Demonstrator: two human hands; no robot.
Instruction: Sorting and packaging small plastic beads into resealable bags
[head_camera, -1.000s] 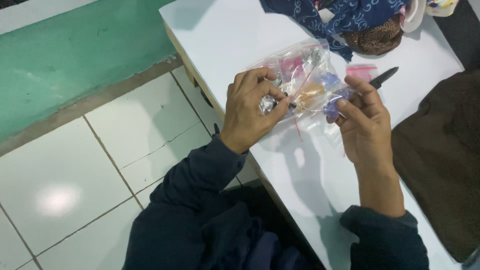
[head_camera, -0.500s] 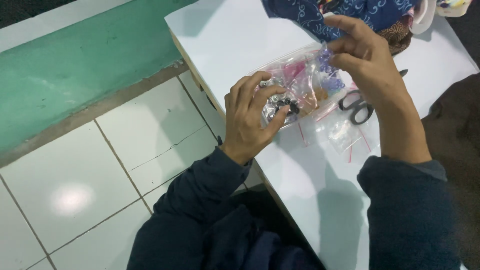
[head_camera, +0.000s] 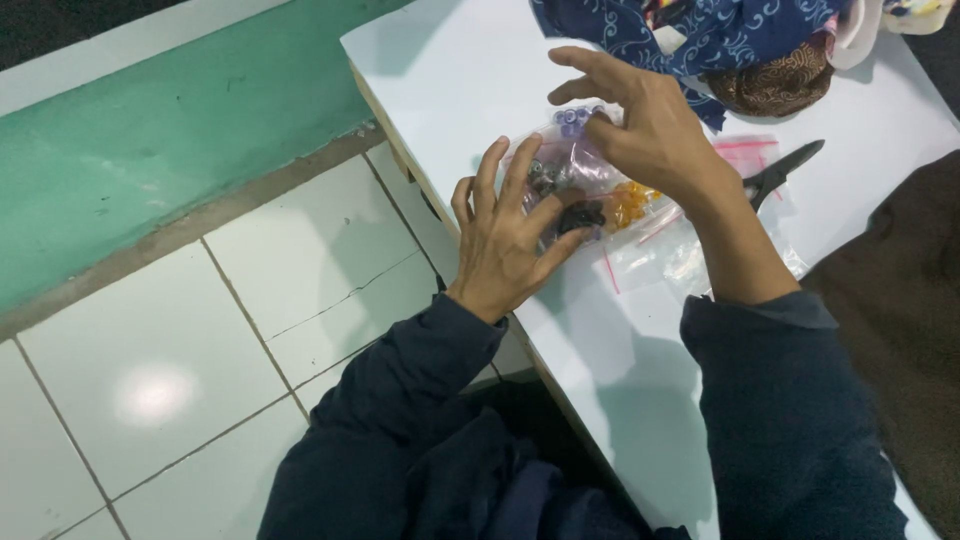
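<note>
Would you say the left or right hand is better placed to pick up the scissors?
Probably the right hand: the scissors lie just beyond its wrist on the table, while the left hand holds the bag farther away.

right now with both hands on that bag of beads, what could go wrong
1. The bag of beads lies near the table edge; a slip of the left hand might drop it to the tiled floor.
2. If it is open, beads could spill.
3. The scissors lie close behind the right hand; a backward move could catch them.
</note>
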